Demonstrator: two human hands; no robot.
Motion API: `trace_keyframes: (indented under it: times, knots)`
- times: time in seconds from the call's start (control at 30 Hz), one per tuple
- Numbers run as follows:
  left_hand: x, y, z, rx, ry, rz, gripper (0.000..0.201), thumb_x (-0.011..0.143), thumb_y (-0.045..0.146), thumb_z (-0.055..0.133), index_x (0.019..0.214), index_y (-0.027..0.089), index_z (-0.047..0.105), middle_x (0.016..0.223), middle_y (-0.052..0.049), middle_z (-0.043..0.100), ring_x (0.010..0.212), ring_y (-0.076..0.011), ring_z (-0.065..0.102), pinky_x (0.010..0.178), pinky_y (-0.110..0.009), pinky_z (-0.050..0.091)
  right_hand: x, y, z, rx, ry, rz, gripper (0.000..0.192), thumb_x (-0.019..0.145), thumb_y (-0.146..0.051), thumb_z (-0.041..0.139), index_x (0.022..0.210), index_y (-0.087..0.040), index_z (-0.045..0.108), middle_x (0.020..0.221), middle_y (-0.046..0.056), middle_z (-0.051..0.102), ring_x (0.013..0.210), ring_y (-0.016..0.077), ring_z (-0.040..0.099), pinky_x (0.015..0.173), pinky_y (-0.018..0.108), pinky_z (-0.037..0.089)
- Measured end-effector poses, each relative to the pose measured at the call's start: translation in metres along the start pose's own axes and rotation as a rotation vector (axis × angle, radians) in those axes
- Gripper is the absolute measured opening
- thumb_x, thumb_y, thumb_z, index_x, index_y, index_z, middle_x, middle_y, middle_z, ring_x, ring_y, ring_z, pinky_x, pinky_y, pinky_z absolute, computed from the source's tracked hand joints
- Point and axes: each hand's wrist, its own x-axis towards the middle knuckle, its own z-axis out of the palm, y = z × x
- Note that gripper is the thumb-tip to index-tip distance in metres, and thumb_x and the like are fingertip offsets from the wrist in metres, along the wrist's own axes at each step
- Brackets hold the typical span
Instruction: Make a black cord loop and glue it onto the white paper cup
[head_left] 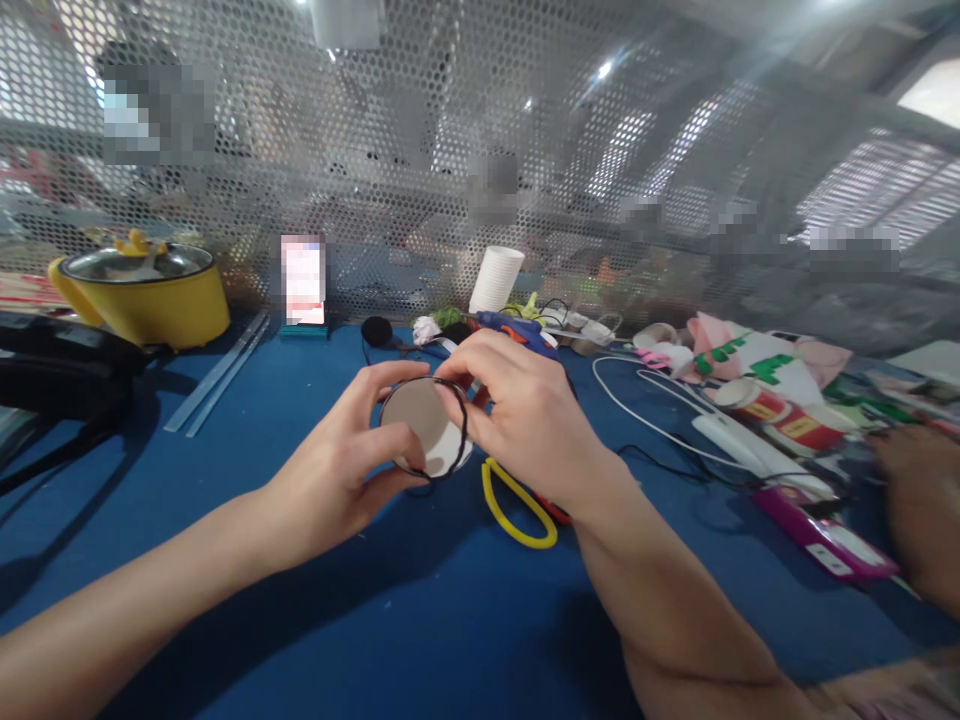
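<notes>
Between my hands, above the blue table, is a white round piece that looks like a paper cup with its open end tilted toward me. A thin black cord runs around its rim. My left hand grips the piece from the left, thumb over the front edge and fingers curled behind. At its right upper edge, my right hand pinches the cord against the rim; some of its fingertips are hidden. Below my right wrist lie scissors with a yellow handle loop and a bit of red, partly covered by the wrist.
A yellow pot, clear sticks and a lit phone stand or lie at left. Behind my hands are stacked white cups and a blue glue gun. Cables, a purple power strip and another person's hand are right.
</notes>
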Motion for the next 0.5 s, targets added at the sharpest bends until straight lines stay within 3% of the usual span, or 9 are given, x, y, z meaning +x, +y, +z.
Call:
trace_keyframes:
  times: [0.13,0.5]
  knots:
    - [-0.0009,-0.0001,0.0012,-0.013,0.022,0.004,0.006,0.075,0.014,0.052,0.07,0.018,0.053,0.119,-0.008,0.036,0.101,-0.0217,0.045,0.079,-0.039,0.044,0.0005,-0.0003,-0.0003,-0.016,-0.019,-0.001,0.011,0.073,-0.006,0.046,0.072,-0.014,0.054,0.074,0.006,0.055,0.069,0.0156,0.052,0.063,0.027,0.041]
    - [-0.0019,-0.0028,0.0027,-0.084,-0.06,-0.099,0.007,0.074,0.02,0.055,0.07,0.016,0.053,0.115,-0.01,0.04,0.098,-0.0209,0.048,0.079,-0.038,0.045,0.0032,0.0055,0.0052,-0.003,-0.133,0.046,0.009,0.071,-0.007,0.049,0.066,-0.014,0.051,0.067,0.002,0.049,0.06,0.0118,0.045,0.056,0.024,0.036]
